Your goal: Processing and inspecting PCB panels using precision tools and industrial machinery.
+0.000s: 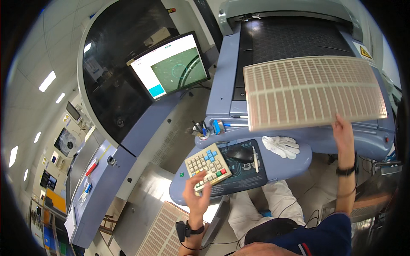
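Observation:
My right hand point(343, 133) grips the near edge of a large pale circuit board panel point(314, 91), patterned with rows of small rectangles. The panel lies over the front of the machine's dark bed point(294, 38); whether its far side rests there I cannot tell. At the lower left, my left hand point(197, 194) is over a beige keypad point(208, 166) with blue, red and green keys. Its fingers are apart, with fingertips at the lower keys. Beside the keypad, a black mouse point(240, 154) and a white pen point(256, 159) lie on a dark mat point(239, 181).
White gloves point(282, 146) lie on the shelf's right side. A pen cup point(203, 131) stands behind the keypad. The monitor point(171, 66) shows a magnified green picture with a circle. Another patterned panel point(164, 230) lies low at the left. Cables hang near my legs.

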The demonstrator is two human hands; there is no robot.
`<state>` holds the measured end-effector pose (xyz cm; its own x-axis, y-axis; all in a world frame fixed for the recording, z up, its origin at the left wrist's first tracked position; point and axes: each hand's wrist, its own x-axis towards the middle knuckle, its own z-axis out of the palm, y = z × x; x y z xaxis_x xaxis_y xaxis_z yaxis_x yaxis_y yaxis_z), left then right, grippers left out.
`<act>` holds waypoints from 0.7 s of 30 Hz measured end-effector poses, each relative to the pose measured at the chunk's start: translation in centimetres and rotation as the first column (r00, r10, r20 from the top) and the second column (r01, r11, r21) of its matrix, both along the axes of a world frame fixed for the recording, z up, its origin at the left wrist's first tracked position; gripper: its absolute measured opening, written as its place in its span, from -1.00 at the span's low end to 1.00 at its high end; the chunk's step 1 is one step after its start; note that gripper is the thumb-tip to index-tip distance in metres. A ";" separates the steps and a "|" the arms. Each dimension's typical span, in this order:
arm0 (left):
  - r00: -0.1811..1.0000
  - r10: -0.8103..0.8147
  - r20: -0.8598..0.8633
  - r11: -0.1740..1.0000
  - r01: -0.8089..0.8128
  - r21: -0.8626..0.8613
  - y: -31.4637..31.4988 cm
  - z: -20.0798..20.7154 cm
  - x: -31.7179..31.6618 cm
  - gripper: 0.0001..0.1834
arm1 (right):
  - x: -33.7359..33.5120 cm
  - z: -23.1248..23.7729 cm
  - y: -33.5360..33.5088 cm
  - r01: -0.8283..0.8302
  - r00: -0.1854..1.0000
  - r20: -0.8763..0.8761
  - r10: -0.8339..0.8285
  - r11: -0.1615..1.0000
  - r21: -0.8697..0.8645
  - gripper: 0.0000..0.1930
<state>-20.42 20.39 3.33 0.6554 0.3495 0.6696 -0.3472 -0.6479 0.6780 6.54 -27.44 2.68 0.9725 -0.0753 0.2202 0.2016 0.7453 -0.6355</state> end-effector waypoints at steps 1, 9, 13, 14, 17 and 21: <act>0.991 -0.133 0.010 0.985 0.133 -0.115 -2.9 1.4 0.7 -0.57 | -5.9 1.3 2.2 0.123 0.992 0.005 -0.123 0.992 -0.019 -0.80; 0.822 -0.495 0.282 0.371 0.493 -0.787 -17.0 3.6 6.6 -0.45 | -26.3 -8.4 -4.1 0.161 0.987 -0.012 -0.163 0.984 -0.075 -0.67; 0.656 -0.729 0.199 0.353 0.608 -0.711 -24.2 0.8 7.5 -0.65 | -33.7 -13.1 -5.8 0.342 0.934 -0.154 -0.324 0.934 0.108 -0.55; 0.641 -0.754 0.145 0.362 0.590 -0.722 -27.0 0.3 7.7 -0.71 | -35.9 -14.5 -6.5 0.368 0.851 -0.427 -0.306 0.927 0.068 -0.48; 0.519 -0.854 0.046 0.460 0.792 -0.403 -34.6 -4.3 8.1 -0.78 | -39.7 -13.3 -6.8 0.479 0.576 -0.718 -0.391 0.873 -0.091 -0.34; 0.335 -0.927 -0.170 0.375 0.847 -0.377 -42.7 -7.3 3.4 -0.67 | -41.0 -9.2 -8.4 0.606 0.485 -0.674 -0.558 0.770 -0.201 -0.18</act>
<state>-17.05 -22.26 -3.93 0.7923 -0.4878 0.3665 -0.3847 0.0670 0.9206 -34.47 -35.82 -6.55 0.5649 -0.6689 -0.4832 0.1491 0.6587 -0.7375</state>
